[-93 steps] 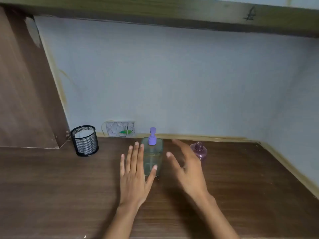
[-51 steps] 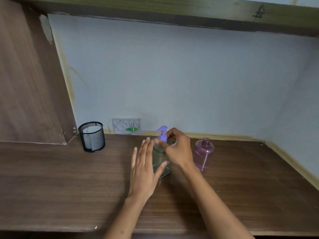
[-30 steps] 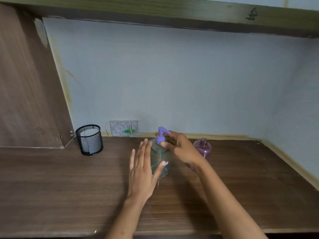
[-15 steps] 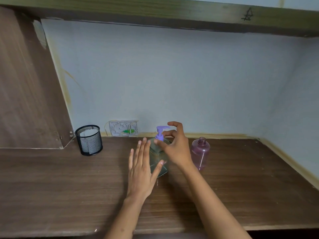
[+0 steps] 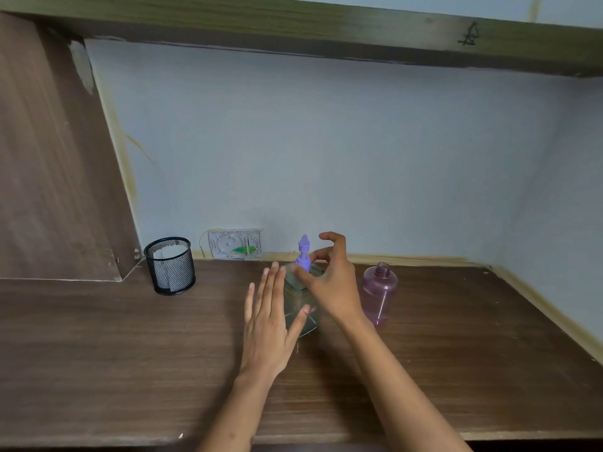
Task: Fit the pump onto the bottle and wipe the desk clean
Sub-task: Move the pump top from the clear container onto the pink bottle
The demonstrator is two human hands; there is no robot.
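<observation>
Right now your left hand lies with straight fingers against the clear, squarish bottle, thumb across its front, while your right hand pinches the collar of the lilac plastic pump seated in its neck. That bottle stands upright mid-desk, on the dark wood-grain desk. You have two bottles: beside your right wrist stands a round pink translucent bottle with an open threaded neck. One black wire-mesh cup holds something white (paper or cloth, unclear). One pale wall socket sits behind. No label is readable.
</observation>
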